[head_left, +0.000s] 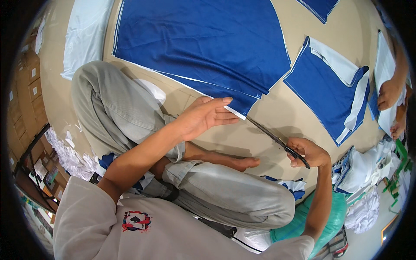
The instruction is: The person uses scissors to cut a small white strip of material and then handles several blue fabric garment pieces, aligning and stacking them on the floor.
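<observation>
My left hand (pixel 203 115) holds the lower corner of a large blue fabric piece (pixel 203 43) with white edging, thumb on top and fingers beneath, partly extended. My right hand (pixel 307 151) is closed on black-handled scissors (pixel 271 136), whose long blades angle up-left toward that corner; the tips are at or just under it, too close to tell if they touch. I sit cross-legged and barefoot on a beige surface (pixel 216 149), with the cloth spread in front of me.
At right lie a blue-and-white piece (pixel 325 95), another person's hand (pixel 388 95) on white cloth, fabric piles (pixel 359 167) and a green sack (pixel 329 214). Light blue cloth (pixel 84 30) lies at upper left; cardboard boxes (pixel 30 95) and scraps (pixel 71 156) are at left.
</observation>
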A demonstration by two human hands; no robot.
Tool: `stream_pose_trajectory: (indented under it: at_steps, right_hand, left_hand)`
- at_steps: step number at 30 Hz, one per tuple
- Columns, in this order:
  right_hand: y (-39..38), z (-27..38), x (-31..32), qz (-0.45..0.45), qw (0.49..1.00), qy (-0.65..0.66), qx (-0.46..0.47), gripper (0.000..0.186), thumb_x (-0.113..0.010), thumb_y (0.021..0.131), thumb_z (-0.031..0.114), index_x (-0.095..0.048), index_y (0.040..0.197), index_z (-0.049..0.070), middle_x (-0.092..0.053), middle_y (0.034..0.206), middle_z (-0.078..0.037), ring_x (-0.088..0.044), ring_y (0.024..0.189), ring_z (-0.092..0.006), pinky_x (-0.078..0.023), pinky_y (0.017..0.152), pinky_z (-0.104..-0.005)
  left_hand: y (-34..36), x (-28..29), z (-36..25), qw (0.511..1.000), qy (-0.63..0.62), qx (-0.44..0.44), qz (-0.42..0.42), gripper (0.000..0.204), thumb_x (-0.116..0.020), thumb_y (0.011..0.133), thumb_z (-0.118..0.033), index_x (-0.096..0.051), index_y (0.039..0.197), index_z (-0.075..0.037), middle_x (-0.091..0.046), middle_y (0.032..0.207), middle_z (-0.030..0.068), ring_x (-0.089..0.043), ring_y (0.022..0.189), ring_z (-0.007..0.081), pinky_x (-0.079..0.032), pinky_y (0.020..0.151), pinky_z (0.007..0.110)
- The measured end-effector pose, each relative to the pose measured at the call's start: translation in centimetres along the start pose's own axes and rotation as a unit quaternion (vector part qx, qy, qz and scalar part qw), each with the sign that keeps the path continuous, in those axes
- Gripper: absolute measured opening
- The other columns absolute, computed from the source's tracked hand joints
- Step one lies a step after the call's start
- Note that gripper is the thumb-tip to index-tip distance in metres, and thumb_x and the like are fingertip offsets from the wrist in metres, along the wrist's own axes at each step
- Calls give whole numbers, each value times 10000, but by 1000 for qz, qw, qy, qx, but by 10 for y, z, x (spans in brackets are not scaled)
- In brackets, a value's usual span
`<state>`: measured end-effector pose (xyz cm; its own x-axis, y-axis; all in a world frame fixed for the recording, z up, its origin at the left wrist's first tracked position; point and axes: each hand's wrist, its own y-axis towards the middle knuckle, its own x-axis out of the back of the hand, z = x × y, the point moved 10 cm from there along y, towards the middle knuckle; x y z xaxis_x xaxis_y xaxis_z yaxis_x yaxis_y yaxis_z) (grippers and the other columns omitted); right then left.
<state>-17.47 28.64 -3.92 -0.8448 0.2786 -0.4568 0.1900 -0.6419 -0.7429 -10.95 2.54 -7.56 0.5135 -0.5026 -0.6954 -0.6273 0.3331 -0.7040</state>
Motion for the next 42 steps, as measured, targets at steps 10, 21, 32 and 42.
stream_pose_trajectory:
  at_steps: [10, 21, 32, 42]
  right_hand:
    - [10, -6, 9, -15, 1000, -2, -18, 529, -940, 684, 368, -558, 875, 56, -594, 800, -5, -563, 744, -118, -435, 685, -264]
    - [11, -4, 12, -4, 1000, 2, -5, 482, -934, 734, 323, -581, 918, 51, -569, 761, 33, -521, 716, -74, -411, 665, -255]
    - [17, -5, 13, -5, 1000, -7, 19, 473, -945, 718, 325, -601, 900, 57, -579, 761, 32, -517, 719, -79, -399, 648, -261]
    - [31, 7, 12, -31, 999, -20, 9, 475, -948, 706, 311, -593, 889, 53, -569, 754, 28, -514, 705, -85, -402, 645, -257]
  left_hand:
    - [-1, -1, -4, 1000, 27, -8, -11, 397, -592, 1027, -274, -600, 1281, 31, -678, 1265, 162, -653, 1180, 279, -486, 1101, 448]
    - [-1, -3, -5, 999, 40, -5, -9, 511, -550, 1026, -396, -568, 1329, 15, -677, 1272, 177, -647, 1191, 271, -475, 1089, 431]
    - [-1, -2, -4, 999, 38, 1, -8, 502, -541, 1029, -394, -569, 1334, 4, -684, 1267, 170, -659, 1174, 270, -475, 1083, 431]
    - [1, -3, -3, 999, 53, 1, -2, 528, -536, 1029, -394, -555, 1350, 24, -668, 1298, 182, -643, 1210, 272, -453, 1112, 429]
